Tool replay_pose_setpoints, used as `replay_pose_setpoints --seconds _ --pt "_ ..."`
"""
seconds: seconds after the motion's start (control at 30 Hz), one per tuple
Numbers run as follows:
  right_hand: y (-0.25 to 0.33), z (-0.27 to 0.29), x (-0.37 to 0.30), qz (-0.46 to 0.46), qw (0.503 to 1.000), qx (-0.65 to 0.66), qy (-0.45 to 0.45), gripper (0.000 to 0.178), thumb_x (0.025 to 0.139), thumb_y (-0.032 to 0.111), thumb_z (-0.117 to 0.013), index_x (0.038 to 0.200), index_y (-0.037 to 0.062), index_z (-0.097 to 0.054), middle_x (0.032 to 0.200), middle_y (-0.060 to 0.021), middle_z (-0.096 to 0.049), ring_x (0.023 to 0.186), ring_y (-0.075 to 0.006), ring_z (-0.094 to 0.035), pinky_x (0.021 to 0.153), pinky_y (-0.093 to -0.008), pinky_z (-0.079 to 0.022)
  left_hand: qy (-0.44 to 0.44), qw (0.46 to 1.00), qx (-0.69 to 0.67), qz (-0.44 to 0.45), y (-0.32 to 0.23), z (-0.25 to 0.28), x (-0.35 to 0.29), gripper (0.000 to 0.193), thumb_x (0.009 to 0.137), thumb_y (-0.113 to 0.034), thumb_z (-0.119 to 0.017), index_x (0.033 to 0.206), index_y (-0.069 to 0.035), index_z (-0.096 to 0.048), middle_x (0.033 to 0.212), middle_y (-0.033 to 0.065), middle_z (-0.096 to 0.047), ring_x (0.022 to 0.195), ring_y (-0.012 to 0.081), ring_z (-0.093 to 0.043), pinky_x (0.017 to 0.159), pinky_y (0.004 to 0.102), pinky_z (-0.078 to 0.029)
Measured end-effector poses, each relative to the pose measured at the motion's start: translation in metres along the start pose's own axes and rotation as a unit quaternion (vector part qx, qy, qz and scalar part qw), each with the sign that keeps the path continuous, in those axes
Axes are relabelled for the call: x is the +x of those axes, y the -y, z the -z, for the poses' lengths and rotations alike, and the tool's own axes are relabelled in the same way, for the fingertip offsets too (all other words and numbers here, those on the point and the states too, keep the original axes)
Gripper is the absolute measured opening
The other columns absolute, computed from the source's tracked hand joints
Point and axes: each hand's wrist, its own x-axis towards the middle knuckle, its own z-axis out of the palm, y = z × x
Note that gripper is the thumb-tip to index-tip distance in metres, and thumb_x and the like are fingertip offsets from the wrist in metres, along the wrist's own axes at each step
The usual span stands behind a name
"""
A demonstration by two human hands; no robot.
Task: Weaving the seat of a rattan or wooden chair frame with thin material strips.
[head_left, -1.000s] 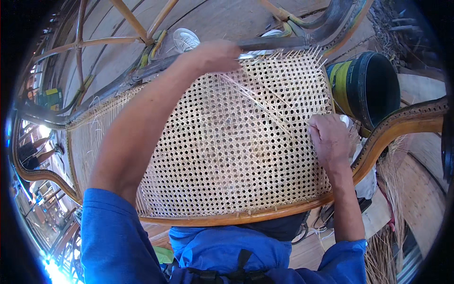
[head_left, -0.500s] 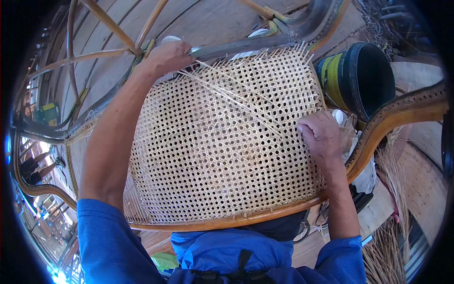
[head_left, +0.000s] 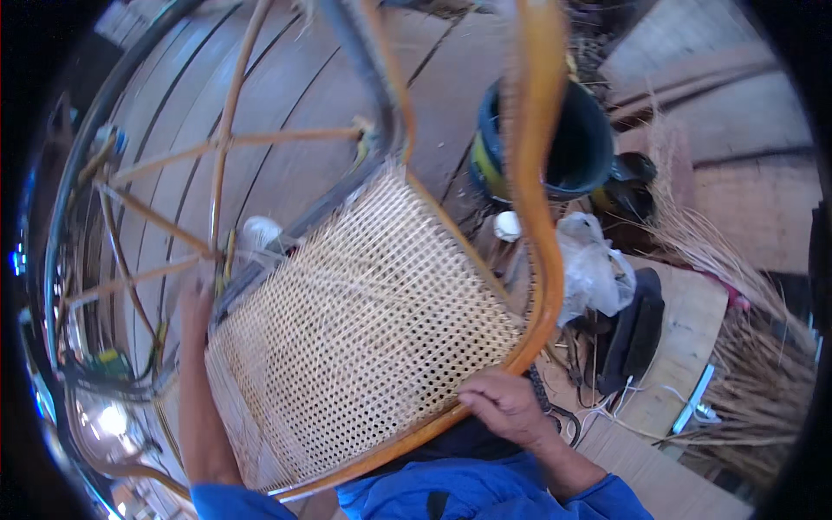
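Observation:
A panel of woven cane [head_left: 364, 321] with open holes fills the middle of a wooden chair frame [head_left: 544, 286] that now lies tilted across my lap. My right hand [head_left: 507, 407] is closed on the frame's near rail, thumb over the top and the other fingers hidden below. At the panel's far left, my left hand [head_left: 198, 299] is beside the dark rail, smeared by motion, so its fingers cannot be made out. Unwoven strands run along the panel's left end. Faint loose strands cross its upper part.
Rattan legs and braces [head_left: 224, 139] stand beyond the panel. A dark bucket [head_left: 581, 147] sits behind the frame's curved arm. To the right lie a clear plastic bag [head_left: 594, 264], a white cable [head_left: 637, 390] and bundles of long fibre strands [head_left: 745, 381] on wooden boards.
The chair frame has turned, its right end swinging up and away. My right hand has gone from above the cane to the near rail. My left hand has moved left and nearer.

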Motion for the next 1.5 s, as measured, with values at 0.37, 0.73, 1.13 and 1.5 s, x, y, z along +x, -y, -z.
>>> replay_pose_setpoints --seconds 0.37,0.73,1.13,1.5 --pt "-0.038 -0.031 -0.030 0.004 0.999 0.010 0.049 0.011 0.082 0.010 -0.063 0.089 0.0015 -0.066 0.080 -0.0138 -0.064 0.076 -0.0275 -0.063 0.069 -0.0339 -0.050 0.208 0.970 -0.078 0.095 -0.061 0.026 -0.262 0.034 0.084 -0.032 -0.056 0.088 0.001 -0.058 0.084 0.0242 -0.061 0.079 0.0391 -0.059 0.068 0.0466 -0.044" --pt "-0.024 -0.079 0.004 0.057 0.982 -0.088 0.159 0.007 0.084 0.003 -0.059 0.088 -0.0024 -0.061 0.075 -0.0042 -0.057 0.070 -0.0096 -0.052 0.065 -0.0236 -0.044 0.063 0.954 -0.084 0.281 -0.022 0.056 -0.367 0.031 0.084 -0.037 -0.054 0.086 -0.006 -0.059 0.080 0.0189 -0.062 0.078 0.0385 -0.061 0.068 0.0495 -0.047" --pt "0.046 -0.341 0.070 0.303 0.909 -0.134 0.254 0.019 0.084 0.021 -0.062 0.084 0.0017 -0.063 0.077 -0.0127 -0.061 0.074 -0.0266 -0.059 0.068 -0.0349 -0.047 -0.179 0.926 -0.083 0.323 0.058 0.055 -0.375 0.031 0.083 -0.025 -0.057 0.110 -0.009 -0.051 0.112 0.0130 -0.057 0.080 0.0371 -0.063 0.069 0.0485 -0.050" --pt "0.004 -0.474 0.079 0.434 0.746 -0.378 0.336 0.021 0.078 0.023 -0.060 0.095 0.0122 -0.065 0.108 -0.0051 -0.057 0.115 -0.0291 -0.045 0.092 -0.0507 -0.039 -0.024 0.934 -0.133 0.331 0.064 0.057 -0.398 0.041 0.081 -0.027 -0.060 0.116 -0.006 -0.054 0.112 0.0174 -0.053 0.090 0.0341 -0.062 0.069 0.0439 -0.053"
